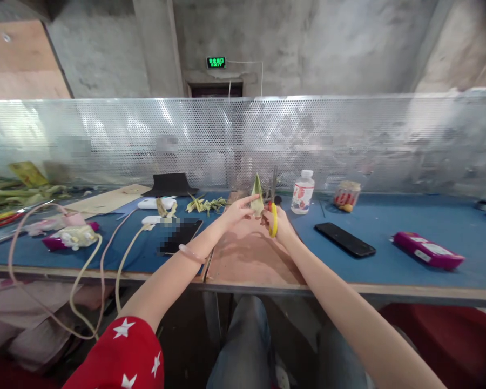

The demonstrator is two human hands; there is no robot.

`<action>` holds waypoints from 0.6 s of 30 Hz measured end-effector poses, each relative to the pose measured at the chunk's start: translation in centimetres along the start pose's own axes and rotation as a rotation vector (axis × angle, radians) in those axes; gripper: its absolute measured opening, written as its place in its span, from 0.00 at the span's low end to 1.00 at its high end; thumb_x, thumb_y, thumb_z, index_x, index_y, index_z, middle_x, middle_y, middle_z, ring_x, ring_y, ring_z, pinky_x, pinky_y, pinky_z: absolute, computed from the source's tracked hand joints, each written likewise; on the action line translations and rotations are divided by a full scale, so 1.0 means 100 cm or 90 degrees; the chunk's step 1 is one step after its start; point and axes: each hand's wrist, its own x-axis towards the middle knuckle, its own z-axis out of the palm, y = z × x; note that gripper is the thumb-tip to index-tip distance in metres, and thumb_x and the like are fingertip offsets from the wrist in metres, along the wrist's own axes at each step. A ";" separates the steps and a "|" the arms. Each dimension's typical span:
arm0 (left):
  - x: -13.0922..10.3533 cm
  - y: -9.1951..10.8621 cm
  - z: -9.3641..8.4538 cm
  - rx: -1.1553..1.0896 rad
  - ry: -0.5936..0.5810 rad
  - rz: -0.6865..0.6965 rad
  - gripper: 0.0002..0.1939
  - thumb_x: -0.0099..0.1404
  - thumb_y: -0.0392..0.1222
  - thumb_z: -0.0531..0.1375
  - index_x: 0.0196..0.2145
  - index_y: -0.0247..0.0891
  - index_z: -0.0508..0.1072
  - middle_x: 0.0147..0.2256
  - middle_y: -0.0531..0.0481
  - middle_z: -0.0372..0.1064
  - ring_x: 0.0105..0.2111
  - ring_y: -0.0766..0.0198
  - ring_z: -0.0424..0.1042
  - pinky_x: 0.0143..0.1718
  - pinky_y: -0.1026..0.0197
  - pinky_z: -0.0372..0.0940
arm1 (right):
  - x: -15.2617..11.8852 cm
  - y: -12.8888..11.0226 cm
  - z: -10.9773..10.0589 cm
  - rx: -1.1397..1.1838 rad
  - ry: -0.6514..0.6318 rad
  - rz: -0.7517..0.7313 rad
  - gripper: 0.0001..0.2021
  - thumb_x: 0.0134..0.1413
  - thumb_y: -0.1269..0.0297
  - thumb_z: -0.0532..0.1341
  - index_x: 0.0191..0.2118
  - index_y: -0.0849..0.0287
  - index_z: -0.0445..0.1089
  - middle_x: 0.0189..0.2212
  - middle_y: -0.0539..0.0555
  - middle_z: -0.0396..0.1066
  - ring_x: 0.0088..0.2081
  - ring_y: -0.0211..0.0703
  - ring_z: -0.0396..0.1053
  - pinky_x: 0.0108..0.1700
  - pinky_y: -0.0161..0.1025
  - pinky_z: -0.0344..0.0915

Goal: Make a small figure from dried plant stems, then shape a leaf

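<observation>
My left hand (pixel 242 209) is closed on a pale green, pointed leaf-like piece (pixel 257 189), whose tip stands upright above the fingers. Close beside it, my right hand (pixel 281 222) grips yellow-handled scissors (pixel 274 220). Their blades point up and away from me, to the right of the green piece. Both hands are over the bare wooden board (pixel 251 259) in the middle of the table. What the fingertips do between the hands is too small to make out.
Dried greenery (pixel 206 205), a dark phone (pixel 182 236) and cabled white devices (pixel 157 203) lie left. At right are a white bottle (pixel 303 193), a jar (pixel 346 196), a black phone (pixel 345 239) and a purple packet (pixel 427 250). A perforated metal screen (pixel 146 135) stands behind.
</observation>
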 end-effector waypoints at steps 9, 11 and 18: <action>-0.002 0.006 -0.005 0.052 0.003 0.006 0.34 0.52 0.31 0.58 0.59 0.41 0.62 0.30 0.51 0.72 0.22 0.71 0.60 0.25 0.67 0.56 | 0.012 0.015 0.000 0.030 -0.016 0.080 0.14 0.60 0.59 0.56 0.46 0.63 0.66 0.39 0.54 0.69 0.34 0.37 0.69 0.34 0.39 0.69; -0.002 0.006 -0.005 0.061 0.003 0.008 0.34 0.53 0.31 0.58 0.59 0.41 0.62 0.27 0.52 0.71 0.21 0.72 0.59 0.25 0.67 0.57 | 0.012 0.016 -0.001 0.029 -0.020 0.078 0.13 0.60 0.59 0.56 0.45 0.63 0.66 0.38 0.53 0.69 0.33 0.37 0.69 0.33 0.38 0.69; 0.002 -0.001 -0.004 0.060 -0.003 0.014 0.30 0.53 0.32 0.57 0.55 0.42 0.67 0.41 0.47 0.72 0.29 0.69 0.67 0.31 0.65 0.62 | 0.012 0.016 -0.001 0.014 -0.027 0.062 0.12 0.60 0.60 0.56 0.44 0.63 0.67 0.37 0.53 0.69 0.32 0.36 0.69 0.32 0.37 0.69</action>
